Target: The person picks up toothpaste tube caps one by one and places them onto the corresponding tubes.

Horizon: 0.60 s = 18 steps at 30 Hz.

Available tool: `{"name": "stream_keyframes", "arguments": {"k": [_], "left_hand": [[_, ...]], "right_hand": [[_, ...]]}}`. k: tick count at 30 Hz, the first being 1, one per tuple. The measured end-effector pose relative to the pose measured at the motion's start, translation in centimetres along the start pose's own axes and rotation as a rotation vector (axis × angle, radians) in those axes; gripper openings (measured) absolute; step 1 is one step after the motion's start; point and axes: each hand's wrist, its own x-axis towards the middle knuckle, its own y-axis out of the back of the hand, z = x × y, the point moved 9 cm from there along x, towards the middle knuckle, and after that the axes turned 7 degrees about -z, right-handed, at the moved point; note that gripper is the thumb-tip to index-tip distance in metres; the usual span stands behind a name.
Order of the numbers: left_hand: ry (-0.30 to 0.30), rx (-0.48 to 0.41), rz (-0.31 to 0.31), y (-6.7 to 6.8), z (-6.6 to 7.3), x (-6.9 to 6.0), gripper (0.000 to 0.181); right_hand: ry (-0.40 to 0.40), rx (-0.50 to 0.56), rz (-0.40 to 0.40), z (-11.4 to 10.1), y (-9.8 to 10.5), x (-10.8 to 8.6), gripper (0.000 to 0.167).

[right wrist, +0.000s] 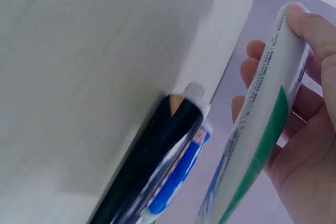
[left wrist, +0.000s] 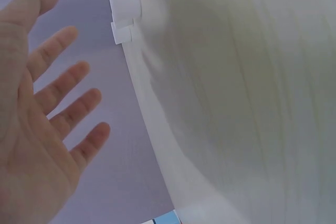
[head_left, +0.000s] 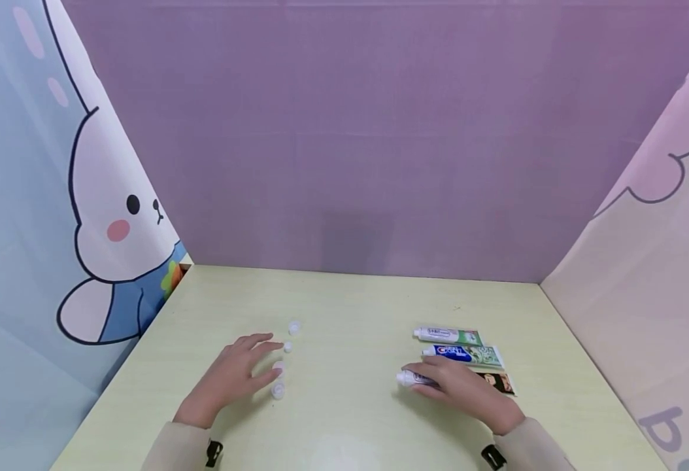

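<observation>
In the head view my left hand [head_left: 235, 373] hovers at the left beside several small white caps [head_left: 278, 390] standing in a rough column. Its fingers are spread and loosely bent; the left wrist view shows nothing in the palm. Whether a fingertip touches a cap cannot be told. On the right, my right hand [head_left: 453, 386] grips a white toothpaste tube with a green stripe [right wrist: 268, 114], thumb on one side and fingers on the other. A black toothpaste tube [head_left: 500, 383] lies partly hidden behind that hand. Beyond it are a blue-and-green toothpaste tube [head_left: 462, 354] and a white-and-green toothpaste tube [head_left: 447, 335].
The pale wooden table [head_left: 344, 314] spreads between the hands. A purple backdrop [head_left: 344, 144] rises along its far edge. A blue rabbit-print cloth [head_left: 21, 261] hangs at the left and a pink-and-cream cloth [head_left: 644, 281] at the right.
</observation>
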Motion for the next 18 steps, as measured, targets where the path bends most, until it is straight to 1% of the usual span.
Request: {"name": "stream_keyframes", "arguments": {"k": [5, 9, 12, 18], "left_hand": [[-0.047, -0.006, -0.005, -0.1, 0.5, 0.1, 0.039], [-0.061, -0.018, -0.026, -0.2, 0.7, 0.1, 0.037], [-0.057, -0.043, -0.062, -0.5, 0.7, 0.2, 0.036], [-0.03, -0.116, -0.158, -1.5, 0.3, 0.3, 0.033]], "right_hand": [[0.032, 0.059, -0.012, -0.6, -0.3, 1.3, 0.029], [0.06, 0.075, -0.004, -1.0, -0.4, 2.0, 0.028], [0.064, 0.081, -0.002, -1.2, -0.5, 2.4, 0.029], [0.066, 0.085, 0.002, -1.5, -0.6, 2.9, 0.033]]}}
